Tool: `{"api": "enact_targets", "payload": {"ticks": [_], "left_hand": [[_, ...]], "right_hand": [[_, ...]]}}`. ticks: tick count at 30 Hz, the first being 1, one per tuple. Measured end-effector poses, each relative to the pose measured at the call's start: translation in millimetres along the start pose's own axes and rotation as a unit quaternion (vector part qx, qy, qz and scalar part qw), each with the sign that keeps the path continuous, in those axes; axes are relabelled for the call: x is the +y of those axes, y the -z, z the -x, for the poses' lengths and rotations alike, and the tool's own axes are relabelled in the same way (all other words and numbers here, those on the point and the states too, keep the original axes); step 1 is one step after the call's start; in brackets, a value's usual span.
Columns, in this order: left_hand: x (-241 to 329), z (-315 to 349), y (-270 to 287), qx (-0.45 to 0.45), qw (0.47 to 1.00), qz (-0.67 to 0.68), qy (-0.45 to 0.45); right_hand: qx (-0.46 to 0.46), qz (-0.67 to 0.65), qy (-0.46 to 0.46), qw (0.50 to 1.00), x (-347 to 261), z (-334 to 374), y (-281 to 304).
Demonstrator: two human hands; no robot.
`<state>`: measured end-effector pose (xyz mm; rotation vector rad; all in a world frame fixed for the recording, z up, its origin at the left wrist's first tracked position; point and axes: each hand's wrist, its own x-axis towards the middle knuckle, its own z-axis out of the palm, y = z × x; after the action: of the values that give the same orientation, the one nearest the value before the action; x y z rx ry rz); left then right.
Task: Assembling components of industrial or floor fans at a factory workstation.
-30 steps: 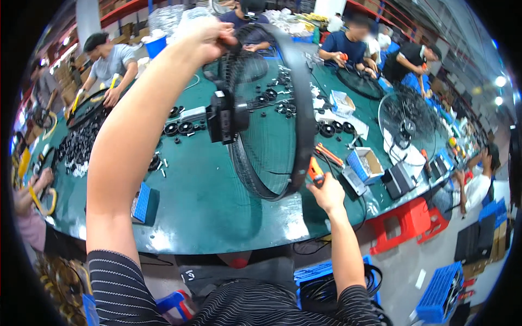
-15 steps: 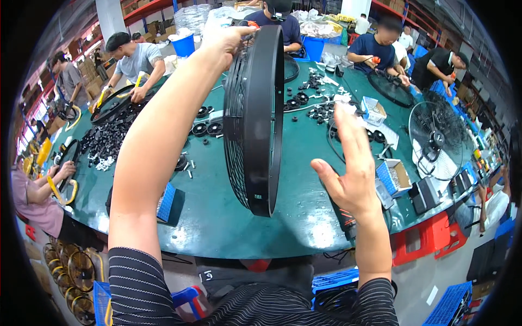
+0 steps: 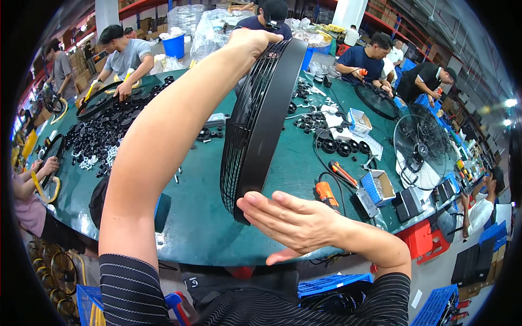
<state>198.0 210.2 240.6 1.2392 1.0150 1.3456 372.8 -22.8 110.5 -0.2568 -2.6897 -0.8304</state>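
A round black fan housing (image 3: 266,125) with a wire grille (image 3: 239,146) on its left side stands on edge above the green table, tilted so its top leans right. My left hand (image 3: 253,42) is closed on its upper rim, the fingertips partly hidden behind it. My right hand (image 3: 293,220) is by the housing's lower end, fingers stretched out and thumb apart. Its fingertips overlap the lower rim; whether they press on it I cannot tell. To the right of this hand lies an orange and black power screwdriver (image 3: 327,194).
Loose black knobs and parts (image 3: 103,127) pile up on the table's left. At right are an orange-handled cutter (image 3: 343,173), a blue box of small screws (image 3: 377,187), black blocks (image 3: 409,204) and a wire fan grille (image 3: 420,146). Co-workers stand around the table; red stools (image 3: 421,244) are beside it.
The housing has tilted, its top going right and its lower end left. My right hand has come down and left to its lower rim, uncovering the power screwdriver.
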Motion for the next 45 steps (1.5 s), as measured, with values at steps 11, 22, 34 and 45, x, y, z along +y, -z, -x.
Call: {"api": "enact_targets", "payload": {"ticks": [11, 22, 34, 45], "left_hand": [[-2.2, -12.9, 3.2, 0.036, 0.996, 0.077, -0.008], [-8.9, -30.4, -5.6, 0.104, 0.992, -0.016, -0.066], [-19.0, -61.7, 7.5, 0.092, 0.988, -0.055, -0.113], [-31.3, -87.6, 8.5, 0.040, 0.972, -0.014, -0.232]], "right_hand": [[0.090, 0.000, -0.138, 0.986, 75.6, -29.9, 29.5], [0.113, 0.052, -0.095, 0.988, 4.3, 23.2, -4.0], [0.043, 0.251, -0.096, 0.962, -21.8, -9.0, -50.4], [-0.128, -0.180, -0.060, 0.974, -107.5, 57.6, -81.0]]}}
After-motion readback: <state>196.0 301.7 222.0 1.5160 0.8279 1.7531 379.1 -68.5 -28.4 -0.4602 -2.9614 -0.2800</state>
